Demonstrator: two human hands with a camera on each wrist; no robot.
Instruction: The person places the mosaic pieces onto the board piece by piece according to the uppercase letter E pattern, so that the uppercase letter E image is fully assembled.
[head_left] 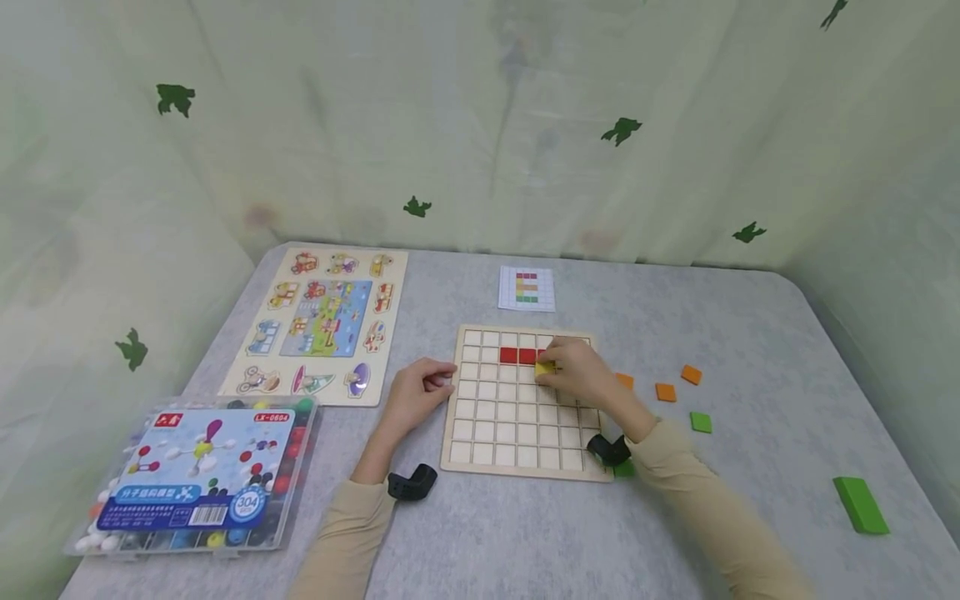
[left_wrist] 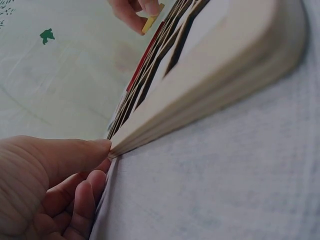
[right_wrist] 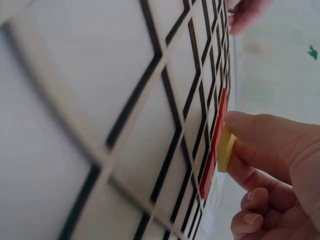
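A wooden grid board [head_left: 525,473] with pale square cells lies mid-table. My left hand [head_left: 416,396] is at its left side, with the thumb [left_wrist: 90,152] and forefinger holding the board's edge and the other fingers curled below. Red square tiles [head_left: 517,356] form a row in the board's upper part. Between thumb and forefinger, my right hand [head_left: 579,367] pinches a yellow square tile [right_wrist: 225,150] at the right part of that row, just below it in the head view. The hand hides part of the row and the cells around it.
Behind the board lies a printed pattern card [head_left: 545,304]. Orange tiles [head_left: 665,392], green tiles [head_left: 701,422] and a green block [head_left: 861,505] are on the right. To the left are a picture puzzle board [head_left: 397,275] and a clear box of molecule-model parts [head_left: 195,475].
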